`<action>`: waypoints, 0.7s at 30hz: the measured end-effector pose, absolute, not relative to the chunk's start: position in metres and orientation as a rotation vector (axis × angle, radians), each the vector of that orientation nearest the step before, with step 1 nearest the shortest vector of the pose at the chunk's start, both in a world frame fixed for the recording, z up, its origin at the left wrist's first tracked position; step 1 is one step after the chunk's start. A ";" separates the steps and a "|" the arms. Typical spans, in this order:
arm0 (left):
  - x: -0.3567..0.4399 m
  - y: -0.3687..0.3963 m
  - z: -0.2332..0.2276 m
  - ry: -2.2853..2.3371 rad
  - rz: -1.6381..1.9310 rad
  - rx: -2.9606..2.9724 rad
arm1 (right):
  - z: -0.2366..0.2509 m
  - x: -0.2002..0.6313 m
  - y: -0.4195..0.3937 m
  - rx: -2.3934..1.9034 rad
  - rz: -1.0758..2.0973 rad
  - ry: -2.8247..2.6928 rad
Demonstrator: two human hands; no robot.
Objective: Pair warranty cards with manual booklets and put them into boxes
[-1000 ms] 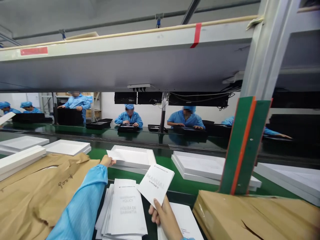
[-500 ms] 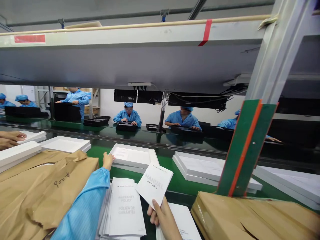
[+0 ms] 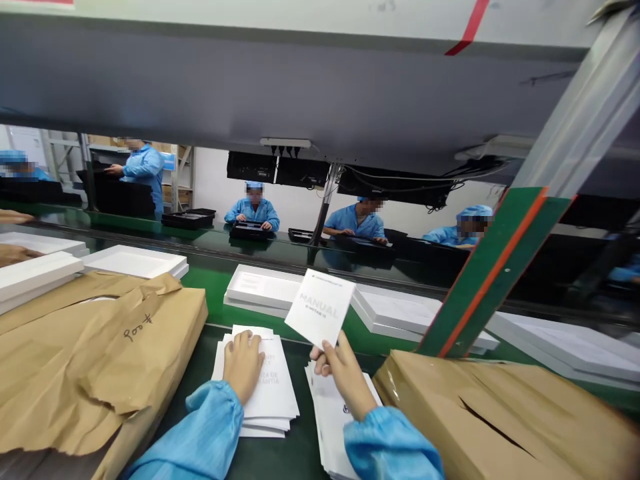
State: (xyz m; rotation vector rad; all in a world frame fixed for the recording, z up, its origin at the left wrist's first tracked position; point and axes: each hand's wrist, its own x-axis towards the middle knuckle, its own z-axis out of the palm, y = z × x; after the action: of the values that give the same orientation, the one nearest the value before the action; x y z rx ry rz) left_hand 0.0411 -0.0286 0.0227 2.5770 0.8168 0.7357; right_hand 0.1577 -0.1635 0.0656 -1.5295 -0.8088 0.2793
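A white manual booklet [image 3: 320, 303], its cover printed "MANUAL", is pinched at its lower corner in my right hand [image 3: 346, 373]. It is held tilted, hiding part of a shallow white box [image 3: 261, 288] behind it. My left hand [image 3: 243, 363] rests palm down, fingers spread, on a stack of warranty leaflets [image 3: 278, 401] and covers part of the top leaflet's print. Beneath my right wrist lies another stack of white booklets [image 3: 327, 417], partly hidden by the hand and sleeve.
Brown paper packages stand at left [image 3: 165, 343] and right [image 3: 480, 407]. More white boxes [image 3: 395, 310] line the green conveyor [image 3: 215, 293]. A slanted post [image 3: 493, 267] rises at right, under a low overhead shelf [image 3: 280, 73]. Several co-workers in blue sit or stand opposite.
My left hand has come back from the white box's edge onto the warranty stack. My right hand still holds the manual, and the camera view has tilted downward.
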 end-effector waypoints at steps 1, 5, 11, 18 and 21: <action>0.040 -0.032 0.020 0.853 0.753 2.638 | 0.073 0.164 -0.159 -1.542 0.286 -0.799; 0.041 -0.035 0.017 0.895 0.815 2.682 | 0.092 0.199 -0.130 -1.615 0.321 -0.648; 0.042 -0.032 0.017 0.862 0.806 2.615 | 0.082 0.248 -0.092 -1.711 0.465 -0.491; 0.042 -0.032 0.016 0.863 0.804 2.593 | 0.073 0.260 -0.085 -1.641 0.412 -0.466; 0.042 -0.032 0.015 0.861 0.822 2.577 | 0.077 0.251 -0.092 -1.630 0.336 -0.507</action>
State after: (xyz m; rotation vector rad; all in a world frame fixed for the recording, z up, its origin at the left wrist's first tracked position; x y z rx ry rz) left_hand 0.0422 -0.0318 0.0154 2.5767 0.8607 0.8218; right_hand 0.2515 -0.0923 0.0768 -1.6304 -0.5068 0.3361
